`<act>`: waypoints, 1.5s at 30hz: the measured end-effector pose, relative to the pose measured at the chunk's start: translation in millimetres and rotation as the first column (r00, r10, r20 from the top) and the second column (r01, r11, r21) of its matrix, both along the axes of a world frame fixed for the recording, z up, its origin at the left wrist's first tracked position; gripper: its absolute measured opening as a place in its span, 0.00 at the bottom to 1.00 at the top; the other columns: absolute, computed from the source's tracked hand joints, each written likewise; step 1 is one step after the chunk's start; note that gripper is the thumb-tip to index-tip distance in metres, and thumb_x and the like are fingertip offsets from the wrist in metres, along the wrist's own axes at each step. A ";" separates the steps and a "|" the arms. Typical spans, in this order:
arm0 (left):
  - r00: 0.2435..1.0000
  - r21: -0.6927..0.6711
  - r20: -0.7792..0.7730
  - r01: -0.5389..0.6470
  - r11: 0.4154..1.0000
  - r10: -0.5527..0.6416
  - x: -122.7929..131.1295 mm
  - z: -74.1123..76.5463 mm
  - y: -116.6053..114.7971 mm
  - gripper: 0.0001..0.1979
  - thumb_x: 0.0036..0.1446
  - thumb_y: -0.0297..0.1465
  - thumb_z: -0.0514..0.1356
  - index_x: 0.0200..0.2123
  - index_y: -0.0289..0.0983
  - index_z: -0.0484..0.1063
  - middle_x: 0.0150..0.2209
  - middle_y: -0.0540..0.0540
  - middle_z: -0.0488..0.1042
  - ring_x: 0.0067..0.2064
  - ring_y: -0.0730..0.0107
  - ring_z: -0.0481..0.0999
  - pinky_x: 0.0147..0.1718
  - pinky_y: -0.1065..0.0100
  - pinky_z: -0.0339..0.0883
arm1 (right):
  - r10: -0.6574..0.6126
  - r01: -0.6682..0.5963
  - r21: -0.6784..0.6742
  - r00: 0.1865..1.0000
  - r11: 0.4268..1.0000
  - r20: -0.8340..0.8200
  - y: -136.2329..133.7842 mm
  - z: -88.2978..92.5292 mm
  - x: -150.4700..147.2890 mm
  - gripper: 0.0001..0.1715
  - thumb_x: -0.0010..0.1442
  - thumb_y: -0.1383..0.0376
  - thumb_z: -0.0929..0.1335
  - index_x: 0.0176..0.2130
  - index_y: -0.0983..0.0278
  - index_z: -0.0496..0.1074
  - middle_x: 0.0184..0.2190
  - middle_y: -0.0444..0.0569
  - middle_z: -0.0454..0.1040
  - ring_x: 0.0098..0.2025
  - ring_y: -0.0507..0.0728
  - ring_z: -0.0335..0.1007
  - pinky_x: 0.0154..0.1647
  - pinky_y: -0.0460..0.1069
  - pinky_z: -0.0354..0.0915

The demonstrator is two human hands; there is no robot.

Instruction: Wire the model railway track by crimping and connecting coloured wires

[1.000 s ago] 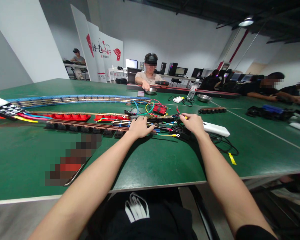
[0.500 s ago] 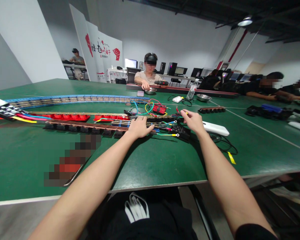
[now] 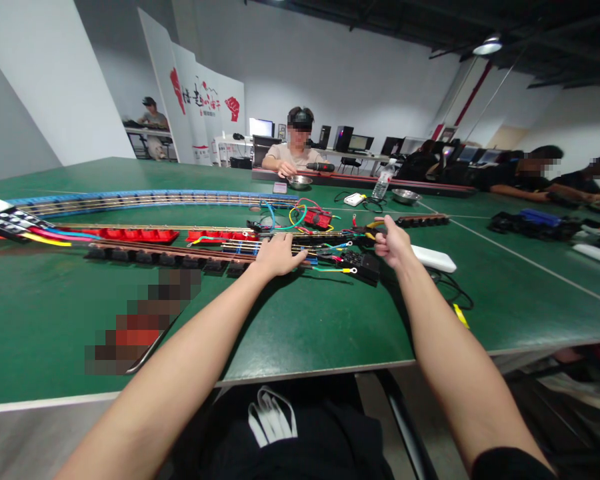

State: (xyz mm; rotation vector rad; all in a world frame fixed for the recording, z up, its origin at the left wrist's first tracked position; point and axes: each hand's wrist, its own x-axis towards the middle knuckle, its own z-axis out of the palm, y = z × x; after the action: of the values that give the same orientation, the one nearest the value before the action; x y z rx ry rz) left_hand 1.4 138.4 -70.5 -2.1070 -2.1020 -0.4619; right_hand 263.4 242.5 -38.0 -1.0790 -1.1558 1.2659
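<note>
My left hand [image 3: 280,255] lies flat over the blue-and-copper rail strips [image 3: 243,247], fingers spread and thumb out to the right. In my right hand [image 3: 394,241] are pliers with yellow handles [image 3: 376,227], the fingers closed around them and the handles apart. The pliers' dark head points left, at the right end of the rails; what is between the jaws is too small to make out. Between my hands lie a black box [image 3: 361,267], a green wire with a yellow-sleeved ring terminal [image 3: 347,270] and blue wires.
A red block with coloured wires [image 3: 317,217] lies behind the rails. Curved blue track [image 3: 155,198] runs along the left. A white case [image 3: 434,258], metal bowl [image 3: 407,196] and bottle [image 3: 381,181] stand right. A co-worker [image 3: 293,153] sits opposite, a hand near another bowl [image 3: 300,182].
My right hand has shifted slightly right, and the pliers' yellow handles now show spread apart. My left hand stays put. The co-worker's hand has drawn back a little to the left.
</note>
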 end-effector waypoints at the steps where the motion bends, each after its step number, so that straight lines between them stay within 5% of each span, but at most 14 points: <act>1: 1.000 0.003 0.001 0.000 1.000 0.000 0.0 0.0 0.1 0.31 0.61 0.52 0.45 0.55 0.35 0.63 0.58 0.35 0.68 0.58 0.50 0.66 0.53 0.54 0.60 | -0.009 0.009 -0.023 0.999 1.000 -0.032 1.3 0.0 1.1 0.21 0.60 0.45 0.63 0.43 0.57 0.65 0.10 0.30 0.47 0.10 0.44 0.36 0.12 0.38 0.38; 14: 1.000 0.009 -0.006 0.002 1.000 -0.002 -0.1 0.5 0.1 0.30 0.61 0.51 0.45 0.54 0.34 0.64 0.56 0.35 0.69 0.58 0.50 0.67 0.52 0.54 0.61 | -0.066 -0.008 -0.235 0.951 0.972 -0.303 0.4 10.3 6.1 0.20 0.69 0.50 0.54 0.35 0.59 0.61 0.10 0.30 0.43 0.10 0.45 0.35 0.10 0.38 0.40; 20: 1.000 0.003 -0.023 0.005 1.000 -0.005 0.6 0.6 -0.5 0.32 0.62 0.52 0.44 0.55 0.34 0.63 0.57 0.35 0.68 0.58 0.49 0.66 0.53 0.53 0.60 | -0.015 0.006 -0.098 0.996 0.995 -0.089 1.2 1.3 -5.6 0.19 0.60 0.47 0.66 0.37 0.58 0.60 0.11 0.29 0.48 0.09 0.43 0.39 0.11 0.38 0.38; 23: 0.999 -0.007 -0.038 0.005 1.000 -0.005 0.8 0.6 -0.9 0.31 0.62 0.52 0.43 0.55 0.35 0.64 0.58 0.36 0.67 0.59 0.50 0.66 0.53 0.53 0.60 | -0.077 0.073 0.031 0.990 0.997 0.120 2.9 -6.6 -6.9 0.18 0.62 0.47 0.63 0.42 0.58 0.63 0.11 0.31 0.53 0.09 0.45 0.42 0.11 0.39 0.40; 26: 0.999 -0.003 -0.036 0.017 1.000 -0.017 0.3 0.3 -0.6 0.31 0.62 0.52 0.43 0.54 0.36 0.65 0.58 0.37 0.67 0.59 0.50 0.65 0.53 0.53 0.60 | -0.232 0.142 0.242 0.887 0.960 0.399 2.6 -10.8 -5.8 0.20 0.66 0.51 0.59 0.47 0.60 0.67 0.13 0.36 0.62 0.10 0.48 0.52 0.13 0.43 0.49; 29: 0.999 0.003 -0.026 0.024 1.000 -0.024 -0.7 -0.6 0.3 0.31 0.62 0.52 0.43 0.54 0.35 0.66 0.59 0.37 0.66 0.59 0.50 0.65 0.53 0.52 0.60 | -0.369 0.118 0.406 0.688 0.906 0.625 -1.1 -6.7 -4.5 0.20 0.65 0.54 0.60 0.47 0.61 0.71 0.16 0.42 0.69 0.15 0.52 0.63 0.22 0.46 0.59; 32: 0.999 0.001 -0.019 0.029 1.000 -0.029 -1.7 -2.1 1.5 0.32 0.61 0.52 0.44 0.55 0.35 0.66 0.60 0.36 0.65 0.59 0.49 0.64 0.54 0.52 0.59 | -0.463 0.107 0.485 0.528 0.868 0.712 -10.0 5.8 -1.9 0.19 0.64 0.55 0.61 0.46 0.61 0.74 0.17 0.44 0.71 0.20 0.55 0.67 0.27 0.48 0.61; 34: 0.999 -0.004 -0.010 0.038 0.999 -0.038 -2.6 -3.0 2.3 0.33 0.61 0.54 0.43 0.55 0.35 0.66 0.60 0.36 0.65 0.60 0.49 0.64 0.54 0.52 0.58 | -0.541 0.156 0.544 0.498 0.825 0.678 -21.6 15.9 1.2 0.19 0.64 0.55 0.61 0.46 0.61 0.74 0.17 0.45 0.72 0.19 0.54 0.66 0.26 0.48 0.61; 39: 0.995 -0.064 0.055 0.085 0.994 -0.081 -9.3 0.4 4.3 0.42 0.55 0.62 0.41 0.56 0.37 0.66 0.61 0.36 0.63 0.62 0.47 0.60 0.56 0.49 0.56 | -0.507 0.190 0.597 0.752 0.779 0.422 -81.8 27.5 6.8 0.29 0.64 0.46 0.58 0.51 0.62 0.69 0.19 0.43 0.71 0.13 0.50 0.63 0.15 0.44 0.58; 45: 0.973 -0.178 0.142 0.207 0.962 -0.183 -24.6 10.1 4.8 0.47 0.44 0.67 0.49 0.56 0.39 0.67 0.62 0.38 0.62 0.62 0.46 0.60 0.58 0.50 0.54 | -0.177 0.002 0.391 0.894 0.920 0.411 -154.7 1.1 -1.2 0.31 0.61 0.43 0.61 0.50 0.63 0.69 0.17 0.41 0.69 0.10 0.49 0.61 0.10 0.42 0.55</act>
State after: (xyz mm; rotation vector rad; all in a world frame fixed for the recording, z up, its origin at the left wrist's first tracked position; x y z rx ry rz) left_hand -23.1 143.2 -60.4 -2.4709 -2.0884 -0.4386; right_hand 262.2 87.9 -36.9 -1.1334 -1.5961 0.6871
